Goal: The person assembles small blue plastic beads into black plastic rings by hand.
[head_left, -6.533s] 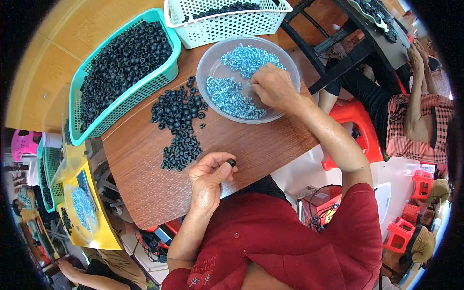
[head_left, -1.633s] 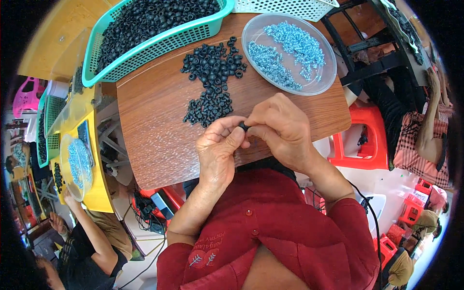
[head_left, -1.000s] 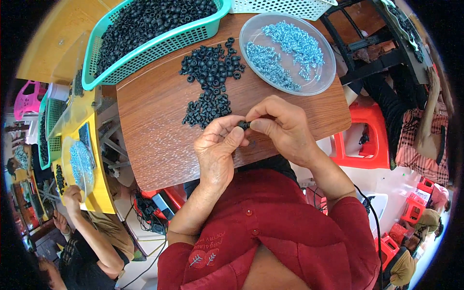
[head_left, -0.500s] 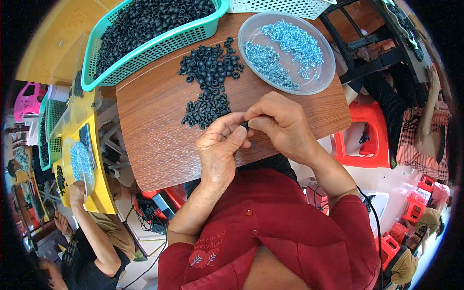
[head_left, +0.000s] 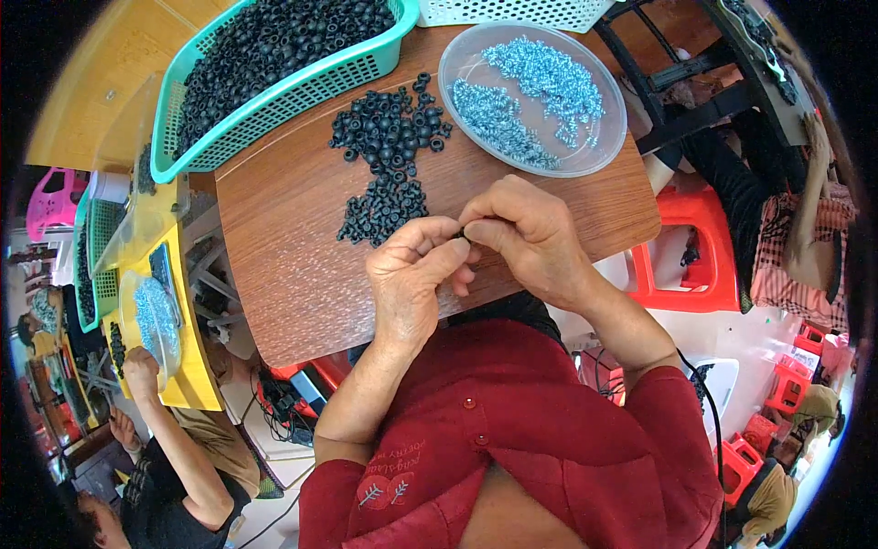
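Beside the hands (head_left: 476,247), a clear bowl (head_left: 604,151) holds silvery-blue screws (head_left: 535,91).

Red plastic stool (head_left: 692,249), yellow side table (head_left: 187,366), perhaps cables (head_left: 279,393) on floor

I see both forearms coming up from the lower edge, red sleeves pushed to the elbows, hands meeting fingertip to fingertip over the near edge of the table. Left hand (head_left: 409,285) is curled, thumb and forefinger pinched together. Right hand (head_left: 528,233) arches knuckles-up, its fingertips pressed against the left's.
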A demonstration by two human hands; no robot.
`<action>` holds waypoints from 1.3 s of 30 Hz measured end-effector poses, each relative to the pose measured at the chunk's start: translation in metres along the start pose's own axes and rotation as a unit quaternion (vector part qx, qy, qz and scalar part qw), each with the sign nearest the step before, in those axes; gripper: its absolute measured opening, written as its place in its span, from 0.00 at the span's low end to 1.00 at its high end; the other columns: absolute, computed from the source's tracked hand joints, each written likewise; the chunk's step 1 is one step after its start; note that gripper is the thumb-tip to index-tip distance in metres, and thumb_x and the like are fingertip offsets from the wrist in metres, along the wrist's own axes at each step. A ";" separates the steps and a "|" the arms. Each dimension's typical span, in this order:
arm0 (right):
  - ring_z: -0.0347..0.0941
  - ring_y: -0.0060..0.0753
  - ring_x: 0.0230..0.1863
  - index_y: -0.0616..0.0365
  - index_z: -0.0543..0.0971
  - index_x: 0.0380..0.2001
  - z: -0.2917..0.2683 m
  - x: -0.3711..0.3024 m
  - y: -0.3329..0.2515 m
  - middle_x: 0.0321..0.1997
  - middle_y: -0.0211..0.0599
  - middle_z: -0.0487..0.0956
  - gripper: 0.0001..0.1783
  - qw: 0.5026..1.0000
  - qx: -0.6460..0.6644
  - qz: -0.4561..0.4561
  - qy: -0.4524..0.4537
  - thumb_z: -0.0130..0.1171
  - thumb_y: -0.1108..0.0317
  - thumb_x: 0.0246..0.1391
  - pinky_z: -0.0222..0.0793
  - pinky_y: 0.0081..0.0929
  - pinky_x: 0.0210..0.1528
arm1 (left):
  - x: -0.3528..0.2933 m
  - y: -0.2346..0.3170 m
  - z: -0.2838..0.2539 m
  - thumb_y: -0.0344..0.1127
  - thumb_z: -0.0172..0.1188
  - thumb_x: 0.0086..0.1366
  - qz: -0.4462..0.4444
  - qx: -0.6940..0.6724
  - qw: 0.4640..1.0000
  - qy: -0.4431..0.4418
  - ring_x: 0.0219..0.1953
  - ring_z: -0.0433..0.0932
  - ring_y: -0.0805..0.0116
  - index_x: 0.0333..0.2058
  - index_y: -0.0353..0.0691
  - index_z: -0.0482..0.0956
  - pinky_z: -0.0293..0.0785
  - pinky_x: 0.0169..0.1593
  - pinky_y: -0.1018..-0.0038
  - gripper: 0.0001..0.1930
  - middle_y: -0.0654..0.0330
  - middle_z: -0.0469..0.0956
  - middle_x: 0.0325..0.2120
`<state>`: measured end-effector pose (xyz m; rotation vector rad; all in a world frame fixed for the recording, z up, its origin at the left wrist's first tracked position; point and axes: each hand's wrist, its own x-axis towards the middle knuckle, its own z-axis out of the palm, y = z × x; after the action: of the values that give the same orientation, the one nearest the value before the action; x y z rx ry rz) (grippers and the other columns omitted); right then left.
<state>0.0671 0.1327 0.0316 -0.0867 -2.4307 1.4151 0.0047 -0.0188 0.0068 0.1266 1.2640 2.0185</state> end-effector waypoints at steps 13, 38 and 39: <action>0.69 0.43 0.34 0.66 0.76 0.39 0.005 -0.005 0.003 0.34 0.42 0.75 0.21 0.980 -0.124 -0.148 0.040 0.65 0.75 0.35 0.68 0.33 0.35 | 0.009 0.001 0.005 0.22 0.59 0.55 -0.018 -0.073 0.996 0.038 0.22 0.75 0.72 0.33 0.29 0.77 0.73 0.28 0.79 0.06 0.59 0.77 0.24; 0.65 0.42 0.26 0.67 0.74 0.32 0.012 -0.007 0.026 0.26 0.40 0.70 0.17 0.942 -0.147 -0.271 0.133 0.62 0.74 0.33 0.65 0.33 0.28 | -0.002 -0.007 0.012 0.35 0.55 0.65 0.033 0.066 0.997 -0.016 0.25 0.75 0.74 0.34 0.29 0.78 0.70 0.31 0.81 0.11 0.56 0.79 0.25; 0.65 0.42 0.26 0.67 0.74 0.32 0.012 -0.007 0.027 0.26 0.40 0.70 0.17 0.942 -0.147 -0.271 0.134 0.62 0.74 0.33 0.65 0.33 0.28 | -0.002 -0.007 0.012 0.34 0.56 0.64 0.040 0.065 0.997 -0.020 0.25 0.75 0.74 0.33 0.29 0.78 0.69 0.31 0.81 0.11 0.57 0.79 0.25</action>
<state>0.0668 0.1346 0.0017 0.2822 -2.1823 0.7448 0.0151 -0.0091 0.0081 0.2809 1.3845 1.9899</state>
